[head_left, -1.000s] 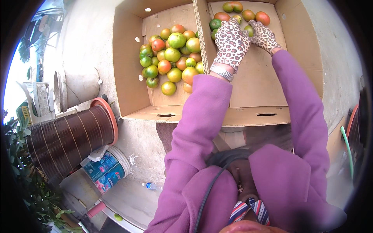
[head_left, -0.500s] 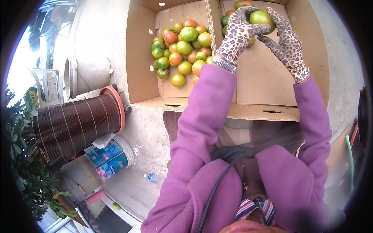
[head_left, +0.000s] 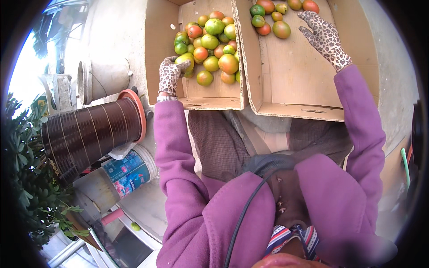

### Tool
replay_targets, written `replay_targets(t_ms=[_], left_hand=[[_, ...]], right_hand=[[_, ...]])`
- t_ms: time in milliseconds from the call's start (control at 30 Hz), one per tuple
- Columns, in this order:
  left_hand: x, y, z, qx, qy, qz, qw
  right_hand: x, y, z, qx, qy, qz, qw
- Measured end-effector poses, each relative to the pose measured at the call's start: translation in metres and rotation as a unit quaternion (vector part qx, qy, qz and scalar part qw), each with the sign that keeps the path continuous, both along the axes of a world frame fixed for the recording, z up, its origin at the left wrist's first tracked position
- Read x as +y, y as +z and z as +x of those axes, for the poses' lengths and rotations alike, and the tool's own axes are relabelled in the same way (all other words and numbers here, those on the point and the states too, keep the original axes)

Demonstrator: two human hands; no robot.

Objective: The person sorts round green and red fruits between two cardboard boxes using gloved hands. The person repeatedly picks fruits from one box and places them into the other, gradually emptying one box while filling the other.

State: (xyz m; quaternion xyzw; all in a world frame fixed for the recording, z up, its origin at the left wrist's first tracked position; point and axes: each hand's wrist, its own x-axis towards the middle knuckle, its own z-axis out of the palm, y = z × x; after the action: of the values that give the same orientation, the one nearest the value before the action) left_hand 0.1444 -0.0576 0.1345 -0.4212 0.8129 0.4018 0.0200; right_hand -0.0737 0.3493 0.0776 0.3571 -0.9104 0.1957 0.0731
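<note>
At the near left corner of the left cardboard box (head_left: 210, 103), my left hand (head_left: 170, 77), in a leopard-print glove, curls its fingers round a yellow-green tomato (head_left: 185, 61) beside the pile. Green, yellowish and orange-red tomatoes (head_left: 209, 41) lie heaped in that box. Over the right cardboard box (head_left: 304, 85), my right hand (head_left: 325, 39), gloved alike, is open with its fingers apart and nothing in them. Several tomatoes (head_left: 281, 30) rest toward the far side of the right box, and a red one (head_left: 310, 6) lies just beyond my right fingertips.
Left of the boxes, a whitish bucket (head_left: 105, 80) lies on its side. Nearer stand a dark brown ribbed pot (head_left: 91, 129) with an orange rim, and a bucket with a blue label (head_left: 129, 172). Leafy plants (head_left: 33, 178) fill the left edge.
My left hand has swung from the right box to the left box and closed on a tomato there. My right hand has parted from the green tomato both hands were at.
</note>
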Motion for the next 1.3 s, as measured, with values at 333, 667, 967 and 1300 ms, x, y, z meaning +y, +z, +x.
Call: replay_targets(t_ms=[333,667,967,1300], left_hand=[[-0.081,-0.086,0.027,-0.445,-0.266,-0.125,0.846],[-0.012,-0.043,-0.010,-0.319,-0.226,-0.449,0.803],[0.170,0.039,-0.119,0.391,-0.156,-0.075,0.904],[0.244,-0.002,-0.161,0.237,-0.288,-0.228,0.900]], right_hand=[[0.008,-0.010,0.002,-0.081,0.021,0.093,0.992],[0.009,-0.010,0.000,-0.065,0.013,0.082,0.994],[0.024,-0.020,-0.010,-0.201,-0.033,0.228,0.952],[0.006,-0.024,0.002,-0.066,0.019,0.130,0.989]])
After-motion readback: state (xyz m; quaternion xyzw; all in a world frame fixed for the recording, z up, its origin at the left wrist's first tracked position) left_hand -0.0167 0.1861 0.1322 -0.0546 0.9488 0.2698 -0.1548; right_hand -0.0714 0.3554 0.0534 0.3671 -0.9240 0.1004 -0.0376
